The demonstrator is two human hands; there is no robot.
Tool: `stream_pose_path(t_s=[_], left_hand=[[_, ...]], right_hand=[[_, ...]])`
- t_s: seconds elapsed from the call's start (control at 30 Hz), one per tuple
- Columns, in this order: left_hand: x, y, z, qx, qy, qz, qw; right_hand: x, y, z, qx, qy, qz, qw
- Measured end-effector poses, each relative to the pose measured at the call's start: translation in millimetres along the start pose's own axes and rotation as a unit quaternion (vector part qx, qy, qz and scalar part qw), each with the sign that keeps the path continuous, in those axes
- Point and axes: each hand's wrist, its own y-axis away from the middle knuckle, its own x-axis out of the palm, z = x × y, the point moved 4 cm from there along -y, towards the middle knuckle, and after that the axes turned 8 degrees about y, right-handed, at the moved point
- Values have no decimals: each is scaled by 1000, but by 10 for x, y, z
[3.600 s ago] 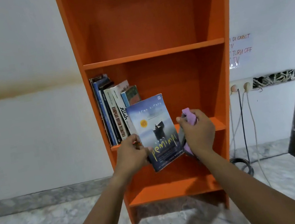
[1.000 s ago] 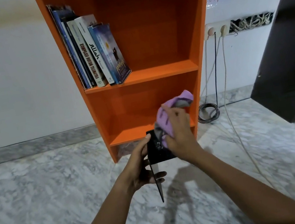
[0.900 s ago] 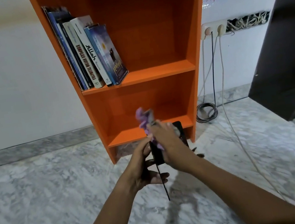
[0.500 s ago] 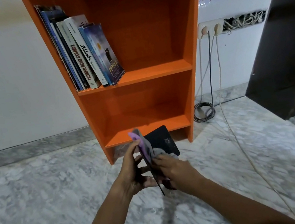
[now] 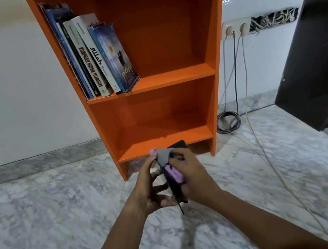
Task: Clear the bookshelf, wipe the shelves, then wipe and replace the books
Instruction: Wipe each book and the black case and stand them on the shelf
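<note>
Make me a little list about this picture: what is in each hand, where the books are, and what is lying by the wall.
left hand: holds a black book edge-on, above the floor
right hand: grips a purple and grey cloth against the black book
books: a row leaning at the left end of a shelf in the orange bookshelf
by the wall: cables on the floor, running up to a socket
</note>
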Motion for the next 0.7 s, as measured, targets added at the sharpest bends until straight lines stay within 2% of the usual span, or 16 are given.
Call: stream_pose_path(t_s=[0.03,0.13,0.17,0.23,0.27,0.37,0.43,0.5,0.53,0.6,0.67,0.7], left_hand=[[53,15,34,-10,-9,13,1000],[133,45,84,-7,-32,11,999],[135,44,91,0,-33,7,999],[144,72,108,3,-29,6,1000],[138,73,110,-1,-22,2,1000],[60,51,75,-3,-3,-10,1000],[9,35,11,5,15,-12,1000],[-18,13,-42,9,38,-2,999],[-24,6,-65,13,44,1,999],[-29,0,-67,15,47,13,999],[8,3,-29,15,34,36,999],[55,12,-7,19,18,48,998]], right_hand=[[38,-17,10,-5,37,42,998],[61,6,-93,-60,264,65,960],[55,19,-146,-72,292,63,952],[-21,-17,-265,-63,283,19,957],[-75,-35,-358,-26,265,-6,964],[-246,44,-775,183,127,-13,975],[-325,181,-1004,297,43,-14,954],[-444,226,-1096,351,13,-99,931],[-493,179,-1047,345,-1,-148,927],[-493,-40,-787,251,-46,-168,952],[-395,-250,-445,143,-65,-102,982],[-346,-317,-275,91,-35,-49,994]])
